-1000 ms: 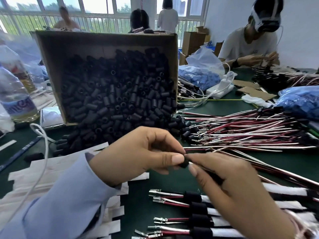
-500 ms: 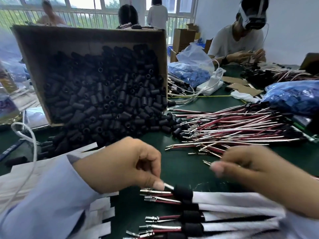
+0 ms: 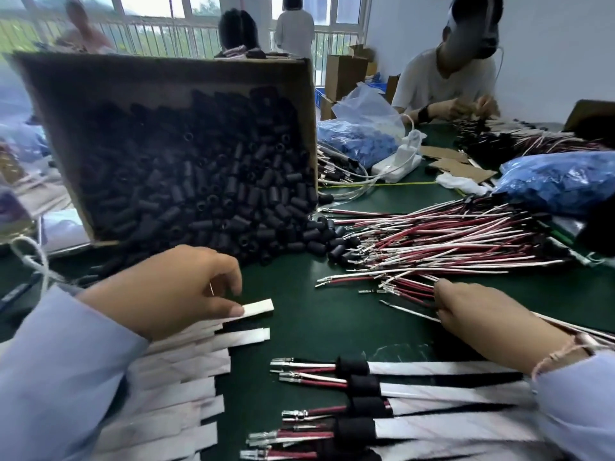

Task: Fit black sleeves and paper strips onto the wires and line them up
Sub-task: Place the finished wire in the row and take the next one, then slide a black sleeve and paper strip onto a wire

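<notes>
My left hand (image 3: 173,291) pinches the end of a white paper strip (image 3: 258,307) at the top of a stack of paper strips (image 3: 179,387) on the left. My right hand (image 3: 482,319) reaches into the pile of loose red and white wires (image 3: 432,247), its fingers curled at the wire ends; its grip is hidden. Several finished wires (image 3: 359,384) with black sleeves and paper strips lie lined up at the bottom. A tipped cardboard box (image 3: 159,74) spills black sleeves (image 3: 206,188) onto the green table (image 3: 299,287).
Blue plastic bags (image 3: 559,181) lie at right and behind the box. A white charger (image 3: 396,164) with cable sits mid-table. Another person (image 3: 449,78) works across the table at a second wire pile. More people stand by the windows.
My left hand let go of the finished wire and moved left to a paper strip. My right hand moved up and right into the loose wire pile. The finished wire lies in the row.
</notes>
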`<state>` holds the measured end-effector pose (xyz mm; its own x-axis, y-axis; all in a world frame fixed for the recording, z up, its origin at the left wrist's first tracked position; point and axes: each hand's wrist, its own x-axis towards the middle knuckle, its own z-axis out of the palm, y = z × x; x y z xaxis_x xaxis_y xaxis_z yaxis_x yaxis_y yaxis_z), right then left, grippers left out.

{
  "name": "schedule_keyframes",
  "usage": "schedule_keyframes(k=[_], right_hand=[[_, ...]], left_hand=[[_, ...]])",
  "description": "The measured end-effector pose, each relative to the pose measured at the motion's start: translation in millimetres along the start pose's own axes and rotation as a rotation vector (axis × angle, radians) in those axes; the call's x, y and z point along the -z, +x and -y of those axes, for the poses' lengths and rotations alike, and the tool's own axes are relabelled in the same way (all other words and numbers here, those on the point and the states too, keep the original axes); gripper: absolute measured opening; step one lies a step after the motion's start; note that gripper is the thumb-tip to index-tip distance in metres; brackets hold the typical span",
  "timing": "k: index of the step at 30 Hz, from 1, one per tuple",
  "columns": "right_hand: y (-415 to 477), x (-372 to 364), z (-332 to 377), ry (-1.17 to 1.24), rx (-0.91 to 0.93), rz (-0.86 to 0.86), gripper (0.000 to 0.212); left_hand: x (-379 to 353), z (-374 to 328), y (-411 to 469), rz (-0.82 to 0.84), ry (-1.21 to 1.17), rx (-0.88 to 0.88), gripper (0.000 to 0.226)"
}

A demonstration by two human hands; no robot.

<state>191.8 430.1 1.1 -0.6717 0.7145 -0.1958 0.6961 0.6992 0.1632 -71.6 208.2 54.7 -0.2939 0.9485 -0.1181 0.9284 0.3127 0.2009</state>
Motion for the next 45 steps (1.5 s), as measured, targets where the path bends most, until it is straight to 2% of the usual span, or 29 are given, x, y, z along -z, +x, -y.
schedule_keyframes(k=[1,3,6,8,12,14,15,17,18,19,20,21,23,25,28,31,33,35,36,38,41,42,45], right_hand=[[0.0,2.5,-0.9,0.006,0.021,0.006,0.008],[1.0,7.9,-2.9,0.016,0.081,0.034,0.012],[-0.7,12.3,-1.1,0.049,0.184,0.051,0.007],[-4.0,11.2,-1.5,0.074,0.204,0.069,0.014],[-2.1,5.5,6.6,-0.084,0.197,0.058,0.023],[0.0,-2.4,8.9,-0.140,0.201,0.032,0.017],[0.8,-3.4,4.0,-0.055,0.183,-0.001,0.016],[4.1,11.5,-23.6,0.324,0.102,-0.127,0.017],[5.6,22.1,-45.4,0.542,0.038,-0.231,0.018],[11.8,27.6,-70.8,0.628,-0.014,-0.378,0.022],[16.6,33.2,-95.4,0.529,-0.043,-0.551,0.024],[19.0,38.9,-111.9,0.397,-0.045,-0.663,0.017],[12.6,54.8,-99.1,0.254,0.074,-0.750,0.034],[-7.5,73.1,-54.8,0.277,0.170,-0.705,0.037],[-24.2,88.0,9.4,0.239,0.204,-0.672,0.038],[-17.7,71.7,43.9,0.222,0.267,-0.585,0.040],[-12.9,51.8,59.0,0.263,0.310,-0.512,0.034],[-8.2,34.3,66.1,0.321,0.349,-0.509,0.030],[-5.2,28.9,67.2,0.336,0.362,-0.523,0.027],[1.2,22.9,65.0,0.378,0.382,-0.625,0.020],[2.7,21.7,59.7,0.511,0.384,-0.718,0.020],[0.0,22.7,57.6,0.547,0.370,-0.744,0.021],[-15.6,30.9,52.8,0.636,0.315,-0.880,0.028]], left_hand=[[3.0,1.9,-1.9,0.015,-0.017,0.029,0.018],[6.9,3.6,-5.4,0.058,-0.017,0.081,0.019],[8.4,-0.7,-13.4,0.163,0.024,0.090,0.025],[6.4,-6.7,-30.6,0.205,0.031,0.079,0.030],[-18.0,-12.6,-86.1,0.201,0.152,0.029,0.039],[-40.7,-14.0,-108.7,0.146,0.159,0.049,0.038],[-53.4,-16.8,-118.6,0.094,0.122,0.069,0.037],[-68.6,-19.8,-128.0,-0.069,0.117,0.067,0.028],[-72.9,-18.1,-131.0,-0.132,0.048,0.085,0.022],[-76.7,-16.8,-135.9,-0.211,-0.051,0.056,0.015],[-79.1,-16.1,-138.8,-0.265,-0.072,0.050,0.010],[-81.8,-14.6,-140.4,-0.291,-0.075,0.081,0.014],[-86.0,-11.8,-140.0,-0.317,-0.112,0.128,0.030],[-90.9,-9.2,-137.2,-0.371,-0.044,0.083,0.028],[-95.6,-12.8,-134.0,-0.462,0.078,0.043,0.021],[-107.1,-17.1,-138.0,-0.493,0.100,0.065,0.031],[-108.8,-23.5,-142.5,-0.423,0.032,0.116,0.036],[-94.6,-30.7,-146.5,-0.307,-0.134,0.219,0.040],[-88.0,-31.2,-144.0,-0.390,-0.139,0.216,0.036],[-63.4,-36.5,-130.7,-0.501,-0.179,0.125,0.031],[-20.4,-63.8,-80.4,-0.545,-0.276,-0.222,0.032],[-9.3,-71.7,-58.0,-0.542,-0.311,-0.273,0.035],[4.7,-85.8,-1.7,-0.500,-0.240,-0.241,0.040]])
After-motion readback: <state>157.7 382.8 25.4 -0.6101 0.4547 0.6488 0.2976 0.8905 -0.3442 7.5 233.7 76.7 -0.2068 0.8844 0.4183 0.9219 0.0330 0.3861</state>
